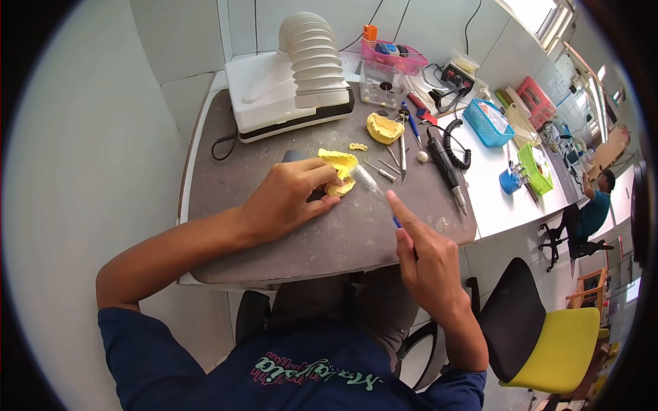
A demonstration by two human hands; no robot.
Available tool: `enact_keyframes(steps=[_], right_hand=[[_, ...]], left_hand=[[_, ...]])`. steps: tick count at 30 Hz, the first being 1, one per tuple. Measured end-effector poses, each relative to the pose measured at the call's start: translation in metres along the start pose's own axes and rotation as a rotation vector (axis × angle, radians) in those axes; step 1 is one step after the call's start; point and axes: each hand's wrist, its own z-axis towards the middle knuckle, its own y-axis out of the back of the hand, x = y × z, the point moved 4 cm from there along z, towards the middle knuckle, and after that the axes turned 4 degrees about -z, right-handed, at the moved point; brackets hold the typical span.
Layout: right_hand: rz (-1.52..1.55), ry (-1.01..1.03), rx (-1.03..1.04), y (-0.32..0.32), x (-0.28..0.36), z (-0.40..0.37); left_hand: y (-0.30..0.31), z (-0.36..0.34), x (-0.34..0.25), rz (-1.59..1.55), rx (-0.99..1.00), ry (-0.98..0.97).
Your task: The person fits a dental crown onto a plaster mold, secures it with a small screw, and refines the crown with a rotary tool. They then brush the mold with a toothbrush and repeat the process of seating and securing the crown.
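My left hand [293, 193] is closed round a yellow dental cast [338, 162] on the near-middle part of the brown work mat [274, 257]. A brush [364, 179] with white bristles is in my right hand [433, 264], index finger stretched along it, a bit of blue handle showing below. Its bristles are right at the right edge of the cast. Just behind lies a small yellow row of teeth [358, 146]. Farther back sits a second yellow cast [384, 128]. Thin metal tools [388, 166] and a knife-like tool [404, 161] lie to the right of the brush.
A white machine [264, 82] with a ribbed hose [312, 51] stands at the back left. A black handpiece [445, 164] with a coiled cord lies on the right. Beyond are a blue basket [488, 123], a green basket [534, 171] and a seated person [595, 209]. A yellow-and-black chair [555, 342] stands at lower right.
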Motion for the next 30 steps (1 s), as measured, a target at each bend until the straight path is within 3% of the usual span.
enact_keyframes(steps=[7, 11, 17, 23, 25, 30], right_hand=[[-0.243, 0.078, 0.075, -0.024, 0.007, 0.019], [-0.245, 0.064, 0.138, -0.010, 0.002, 0.003], [-0.263, 0.110, 0.052, -0.026, 0.003, 0.025], [-0.217, -0.051, 0.141, 0.011, 0.006, -0.010], [-0.145, -0.030, 0.053, 0.015, 0.010, -0.006], [-0.256, 0.059, 0.077, -0.026, 0.006, 0.022]], left_hand=[[0.001, 0.002, -0.007, 0.059, 0.001, -0.044], [-0.001, 0.003, -0.007, 0.023, -0.009, -0.092], [-0.002, 0.004, -0.002, 0.064, -0.026, -0.045], [0.000, 0.004, 0.000, 0.064, -0.007, -0.021], [0.000, 0.005, -0.001, 0.045, -0.010, -0.013], [0.001, 0.004, 0.000, 0.060, -0.032, -0.041]])
